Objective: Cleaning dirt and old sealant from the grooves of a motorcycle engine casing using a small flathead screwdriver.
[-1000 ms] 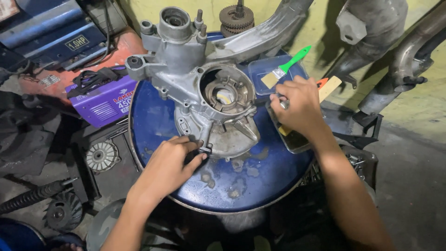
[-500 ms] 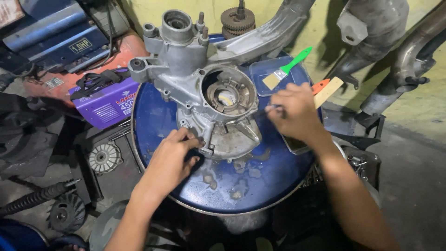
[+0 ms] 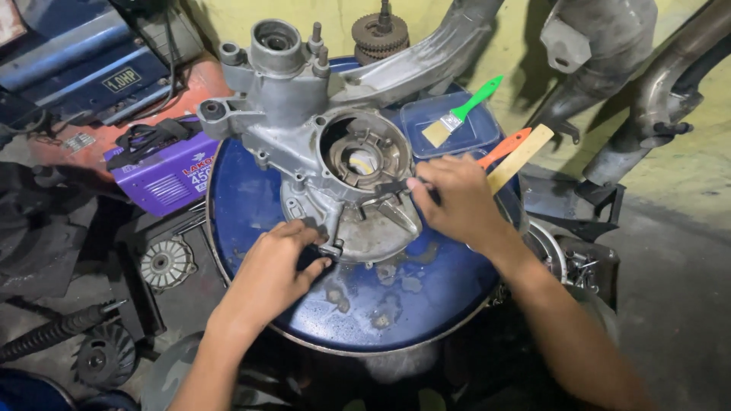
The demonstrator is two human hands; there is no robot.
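The engine case [image 3: 327,152], one grey cast-metal housing with a round opening in its middle, lies on top of a blue drum lid [image 3: 426,297] that serves as the bench, its long arm running up and right past the rim.

The left hand [image 3: 270,274] rests at the lower edge of the case, fingers curled against a small lug there; its grip is partly closed on that edge, though whether it truly clamps the metal or only presses on it I cannot tell.

The right hand [image 3: 457,202] sits just right of the round opening, fingers clenched around a thin dark tool [image 3: 392,186] whose tip points left onto the case rim. What sort of tool it is cannot be made out.

By count: two paintbrushes, one with a green handle [image 3: 464,110] lying on a clear plastic tray [image 3: 449,125], and one with an orange handle [image 3: 504,147] just behind the right hand. One flat pale wooden stick [image 3: 521,157] lies beside the orange one, touching it.

One gear cluster [image 3: 379,32] stands behind the case. One purple box-shaped machine [image 3: 164,171] sits left of the drum, with one round finned metal disc [image 3: 164,264] on the floor below it.
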